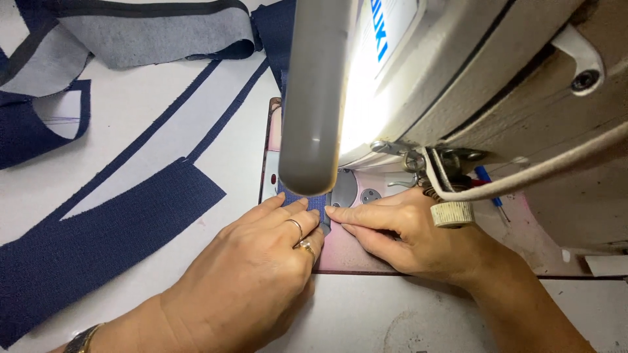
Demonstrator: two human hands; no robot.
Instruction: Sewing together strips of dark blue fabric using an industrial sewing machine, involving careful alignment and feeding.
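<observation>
My left hand (252,271), with rings on one finger, lies flat on a narrow navy fabric strip (313,202) on the pink bed plate (340,252) of a sewing machine (458,72). My right hand (405,232) presses down beside it, its index fingertip touching the strip's right edge. Both hands pin the strip just in front of the needle area, which a grey lamp tube (314,91) hides.
A large navy fabric piece (98,242) with long thin strips lies on the white table (163,117) to the left. Grey and navy cut pieces (150,33) are piled at the back left. A cream thread spool (453,214) and a blue-handled tool (487,183) sit by the machine.
</observation>
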